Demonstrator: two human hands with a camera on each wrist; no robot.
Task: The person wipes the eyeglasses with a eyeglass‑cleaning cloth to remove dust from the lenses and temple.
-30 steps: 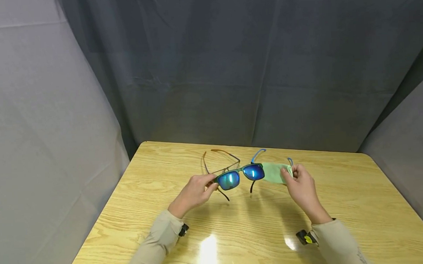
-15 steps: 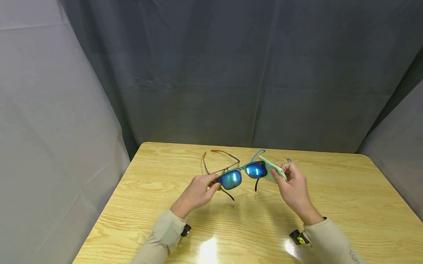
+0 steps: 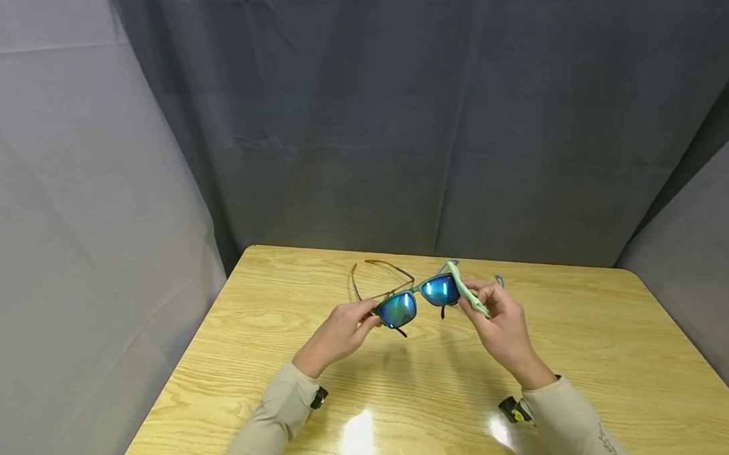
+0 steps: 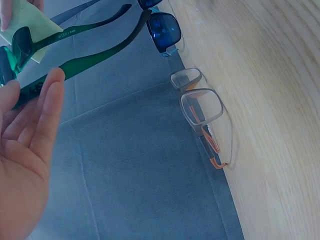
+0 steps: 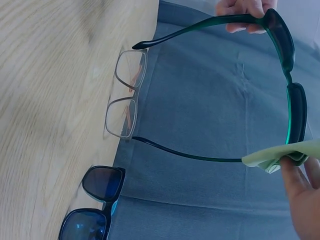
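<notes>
My left hand [image 3: 338, 332] pinches green-framed sunglasses [image 3: 397, 311] by one end, near the hinge. They are held up above the table with mirrored blue lenses facing me and both arms unfolded, pointing away. A folded light-green cloth [image 3: 462, 288] is pinched in my right hand [image 3: 503, 326]. In the right wrist view the cloth [image 5: 275, 154] wraps over the other end of the sunglasses, at the hinge, with the thumb [image 5: 294, 180] beneath it. That hinge is hidden under the cloth.
Behind the sunglasses, clear eyeglasses [image 4: 202, 106] with orange arm tips stand on the wooden table [image 3: 274, 391]. Beside them are dark sunglasses [image 5: 103, 184] with blue arms, mostly hidden in the head view. Grey curtains [image 3: 337, 121] enclose the back and sides.
My right hand has moved left, bringing the cloth from beside the sunglasses onto their right end; the cloth has folded around it. The sunglasses have shifted slightly right and tilted.
</notes>
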